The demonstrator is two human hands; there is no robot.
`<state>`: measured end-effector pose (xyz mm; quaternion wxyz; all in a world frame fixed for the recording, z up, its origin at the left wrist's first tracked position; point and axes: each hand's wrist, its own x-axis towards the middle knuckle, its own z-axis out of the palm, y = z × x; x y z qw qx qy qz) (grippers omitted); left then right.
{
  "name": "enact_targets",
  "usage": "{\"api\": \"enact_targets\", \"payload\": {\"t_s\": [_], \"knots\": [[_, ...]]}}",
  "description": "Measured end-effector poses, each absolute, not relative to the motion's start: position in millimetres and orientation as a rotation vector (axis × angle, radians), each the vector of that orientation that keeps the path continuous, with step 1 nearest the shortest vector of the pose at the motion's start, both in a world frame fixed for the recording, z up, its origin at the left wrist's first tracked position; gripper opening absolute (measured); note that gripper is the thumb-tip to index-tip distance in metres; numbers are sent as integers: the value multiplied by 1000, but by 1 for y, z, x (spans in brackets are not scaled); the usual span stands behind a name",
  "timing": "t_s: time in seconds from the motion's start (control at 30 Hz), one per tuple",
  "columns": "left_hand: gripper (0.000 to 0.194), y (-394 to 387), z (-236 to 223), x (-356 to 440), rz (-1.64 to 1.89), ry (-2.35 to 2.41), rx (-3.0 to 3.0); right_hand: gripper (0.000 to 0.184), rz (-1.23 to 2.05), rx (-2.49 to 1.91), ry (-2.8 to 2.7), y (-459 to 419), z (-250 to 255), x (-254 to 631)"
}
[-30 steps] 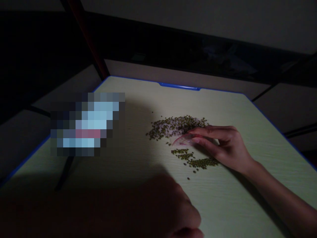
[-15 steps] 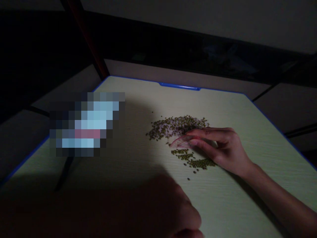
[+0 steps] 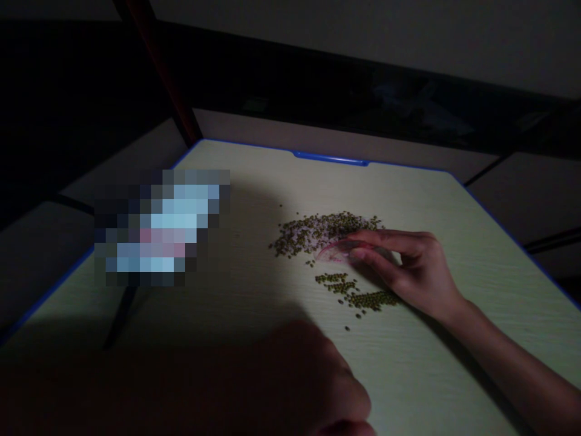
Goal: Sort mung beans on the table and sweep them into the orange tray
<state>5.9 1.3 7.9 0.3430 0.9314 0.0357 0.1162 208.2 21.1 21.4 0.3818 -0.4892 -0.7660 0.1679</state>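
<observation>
My right hand [image 3: 408, 266] pinches a small clear plastic piece with a pinkish-red edge [image 3: 334, 251] between thumb and fingers. The piece is tilted at the near side of a pile of small green beans mixed with pale grains [image 3: 313, 233]. Closer to me, a separate group of green beans [image 3: 370, 300] lies in short rows, partly under my right hand. A few loose beans are scattered around it. My left hand [image 3: 333, 381], in deep shadow at the bottom, looks curled closed. Its fingertips are hidden, so what it holds, if anything, cannot be seen.
The pale wood-grain table [image 3: 254, 157] has a blue rim and a blue handle-like strip [image 3: 331, 158] at its far edge. A blurred-out bright screen-like object [image 3: 177, 218] stands at the left on a dark support [image 3: 120, 315]. The room behind is dim.
My right hand has shifted the plastic piece slightly right and away from the near beans, changing its tilt. My left hand has barely moved. The beans look the same.
</observation>
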Motion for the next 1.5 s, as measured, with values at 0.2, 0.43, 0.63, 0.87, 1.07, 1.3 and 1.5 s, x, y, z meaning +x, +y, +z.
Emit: {"api": "enact_targets", "payload": {"t_s": [0.2, 0.43, 0.63, 0.87, 1.07, 1.3, 1.5], "knots": [[37, 1, 7, 8, 297, 101, 2415, 22, 448, -1240, -1971, 23, 20, 204], [38, 0, 11, 8, 264, 129, 2427, 23, 425, -1126, -2074, 26, 18, 206], [37, 1, 11, 8, 245, 120, 2426, 23, 460, -1094, -2112, 26, 17, 208], [37, 1, 7, 9, 261, 111, 2423, 24, 463, -1084, -2158, 26, 17, 210], [37, 0, 10, 9, 295, 132, 2423, 28, 501, -1014, -2182, 26, 19, 207], [35, -5, 9, 9, 359, 178, 2383, 26, 523, -920, -2271, 24, 20, 209], [38, -7, 10, 8, 351, 207, 2341, 22, 592, -816, -2231, 22, 22, 209]]}}
